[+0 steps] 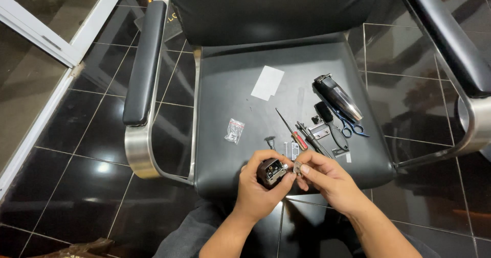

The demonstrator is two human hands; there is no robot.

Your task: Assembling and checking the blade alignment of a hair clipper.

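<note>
My left hand grips a small dark clipper body with metal parts showing at its open end, held over the front edge of a black chair seat. My right hand pinches a small metal part at that open end. Just beyond my hands lie a red-handled screwdriver, small metal blade pieces and dark tools. Farther right on the seat rest a black and silver hair clipper, a small black brush and blue-handled scissors.
A white paper slip and a small clear bag of parts lie on the seat. Padded armrests on chrome frames flank the seat. Glossy dark floor tiles surround the chair; a white door frame stands at left.
</note>
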